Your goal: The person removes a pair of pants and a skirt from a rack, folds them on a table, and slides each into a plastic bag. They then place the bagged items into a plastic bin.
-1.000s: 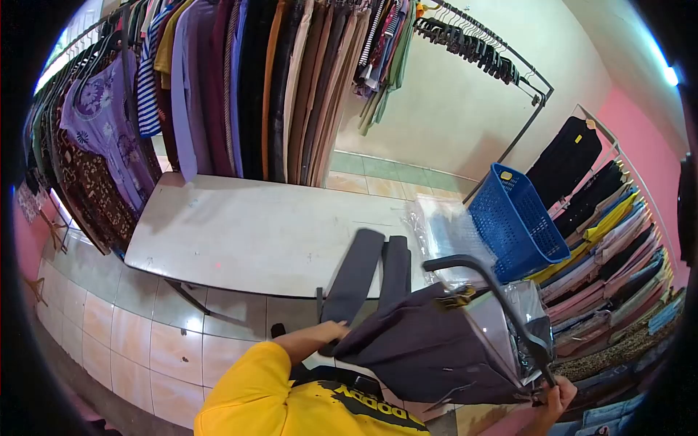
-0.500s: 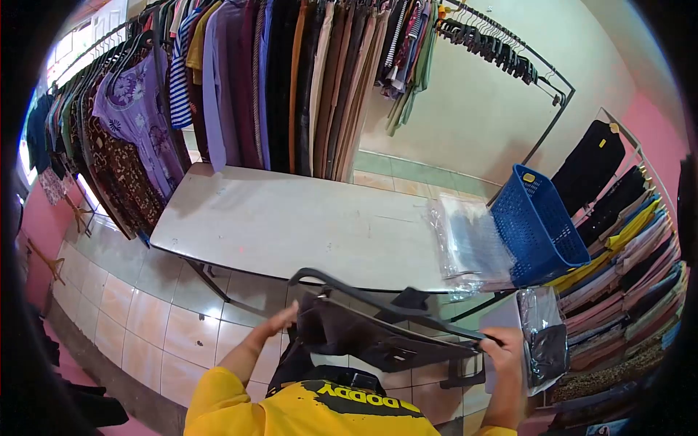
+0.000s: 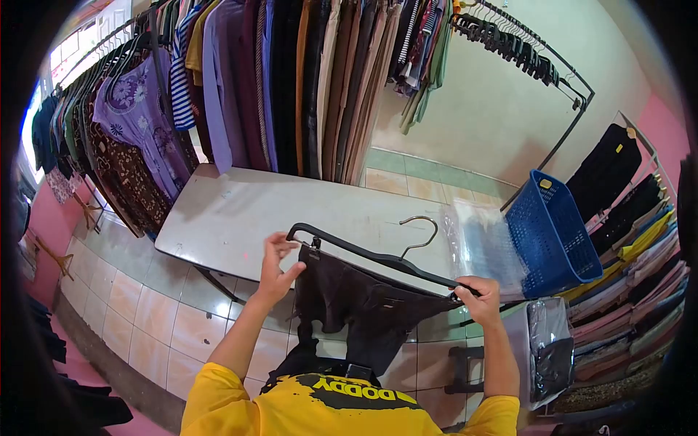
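Note:
A black clothes hanger (image 3: 371, 254) with a metal hook is held up in front of me, over the near side of the table. Dark trousers (image 3: 363, 298) hang from it, their waistband caught by a metal clip near the hanger's left end. My right hand (image 3: 480, 299) is closed around the right end of the hanger, at the trousers' other waist corner; its grip partly hides the clip there. Beside the left clip is my left hand (image 3: 279, 269), its thumb and fingers spread and nothing between them.
A white table (image 3: 240, 203) stretches ahead, with clear plastic bags (image 3: 483, 240) and a blue basket (image 3: 549, 232) at its right end. Packed clothes (image 3: 283, 94) hang on a rack behind it. Folded garments (image 3: 625, 291) fill a rack at right, near a dark stool (image 3: 465, 370).
The hanger and trousers have been raised and turned, so the hook and hanging legs now show. My left hand has moved up and slightly left, fingers spread. The right hand keeps its grip.

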Tool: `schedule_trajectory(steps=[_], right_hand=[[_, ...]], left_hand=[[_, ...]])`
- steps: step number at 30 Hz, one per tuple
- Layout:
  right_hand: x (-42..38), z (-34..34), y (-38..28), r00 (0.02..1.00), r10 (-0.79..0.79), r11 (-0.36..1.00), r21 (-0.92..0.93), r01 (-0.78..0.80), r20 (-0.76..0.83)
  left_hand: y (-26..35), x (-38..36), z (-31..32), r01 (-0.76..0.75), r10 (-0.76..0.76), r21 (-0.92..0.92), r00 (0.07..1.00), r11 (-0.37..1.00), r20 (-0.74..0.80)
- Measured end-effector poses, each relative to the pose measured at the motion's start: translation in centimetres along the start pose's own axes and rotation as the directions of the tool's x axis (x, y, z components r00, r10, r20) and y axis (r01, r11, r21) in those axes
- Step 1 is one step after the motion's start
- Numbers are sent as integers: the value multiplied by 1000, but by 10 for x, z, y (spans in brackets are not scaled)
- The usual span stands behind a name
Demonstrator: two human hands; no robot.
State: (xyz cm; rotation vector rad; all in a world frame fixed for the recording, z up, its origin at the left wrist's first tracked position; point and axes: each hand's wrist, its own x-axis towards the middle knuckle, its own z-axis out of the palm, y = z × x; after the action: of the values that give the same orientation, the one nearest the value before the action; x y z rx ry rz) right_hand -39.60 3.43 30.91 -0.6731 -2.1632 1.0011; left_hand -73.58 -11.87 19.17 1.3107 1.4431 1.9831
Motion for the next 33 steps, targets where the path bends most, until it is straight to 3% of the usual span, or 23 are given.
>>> schedule_trajectory(steps=[1, 2, 3, 5, 7, 8, 9, 11, 13, 14, 21, 26, 29, 31, 33], right_hand=[[10, 0, 0, 999, -39, 999, 0, 39, 5], [20, -1, -1, 999, -46, 999, -12, 46, 13], [31, 1, -1, 999, -44, 999, -11, 44, 8], [53, 5, -1, 997, -77, 997, 11, 77, 29], [78, 10, 1, 995, -105, 994, -32, 105, 3], [92, 13, 3, 979, -205, 969, -140, 203, 0], [105, 17, 6, 953, -304, 922, -248, 296, 9], [130, 27, 16, 957, -291, 903, -329, 277, 7], [153, 40, 29, 926, -378, 802, -504, 320, -14], [160, 46, 41, 969, -246, 848, -483, 219, 7], [212, 91, 131, 988, -154, 897, -420, 137, -6], [229, 111, 187, 997, -61, 917, -392, 71, 37], [237, 116, 220, 994, 54, 958, -286, -23, 100], [244, 114, 247, 975, 146, 969, -221, -108, 164], [248, 110, 276, 867, 314, 949, -162, -272, 387]], left_hand=[[-5, 9, 1, -78, 89, 73, 984, 994, -156], [-1, 22, -2, -93, 121, 147, 973, 985, -197], [4, 37, -2, -150, 166, 91, 962, 985, -216], [-6, 54, -22, 75, -71, 43, 995, 996, -76], [-12, 71, -30, 14, -3, 132, 997, 991, -82], [-13, 80, -33, -48, 69, 220, 994, 974, -88], [-14, 88, -36, -46, 65, 212, 994, 976, -84], [-21, 104, -43, -45, 62, 329, 997, 943, -42], [-33, 118, -48, -36, 41, 321, 999, 947, -10], [-40, 125, -50, -27, 21, 323, 1000, 946, 20], [-121, 162, -56, 209, -223, 299, 975, 931, 14], [-161, 181, -51, 307, -320, 116, 940, 945, 119], [-178, 195, -45, 389, -418, 182, 894, 903, 161], [-191, 201, -45, 338, -488, 488, 844, 805, 221], [-209, 205, -46, 381, -551, 507, 799, 773, 240]])
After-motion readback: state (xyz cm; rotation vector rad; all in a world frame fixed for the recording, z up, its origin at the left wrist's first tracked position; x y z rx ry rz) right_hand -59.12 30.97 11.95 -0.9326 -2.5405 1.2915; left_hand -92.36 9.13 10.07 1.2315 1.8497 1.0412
